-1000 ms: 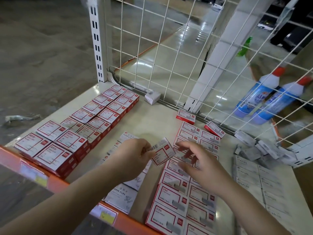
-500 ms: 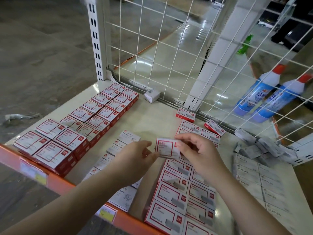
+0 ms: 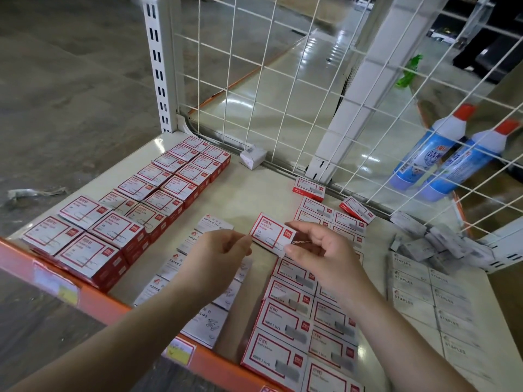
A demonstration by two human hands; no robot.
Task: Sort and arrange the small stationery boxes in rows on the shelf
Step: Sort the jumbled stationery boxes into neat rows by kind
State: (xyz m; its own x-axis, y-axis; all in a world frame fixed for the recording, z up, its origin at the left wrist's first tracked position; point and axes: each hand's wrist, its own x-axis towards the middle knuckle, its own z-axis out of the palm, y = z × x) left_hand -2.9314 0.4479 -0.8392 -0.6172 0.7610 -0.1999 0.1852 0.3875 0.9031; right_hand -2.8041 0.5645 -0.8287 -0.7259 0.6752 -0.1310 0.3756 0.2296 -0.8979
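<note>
A small red-and-white paper clip box (image 3: 271, 232) is held flat above the shelf (image 3: 254, 199), label up. My left hand (image 3: 223, 250) pinches its left edge and my right hand (image 3: 317, 247) pinches its right end. On the left lie two rows of red paper clip boxes (image 3: 135, 205). Under my left hand runs a column of white paper clip boxes (image 3: 209, 323). Beneath my right hand lie two columns of red staple boxes (image 3: 300, 321), partly hidden by my arm.
Grey staple boxes (image 3: 424, 295) lie in rows at the right, with a loose heap (image 3: 433, 241) behind them. A single white box (image 3: 252, 156) rests by the wire mesh back (image 3: 283, 89). Two blue bottles (image 3: 441, 154) lie beyond the mesh. An orange shelf rail (image 3: 93, 295) runs along the front.
The box was in my left hand alone and tilted; my right hand came up and took its other end. It now lies level between both hands, label up.
</note>
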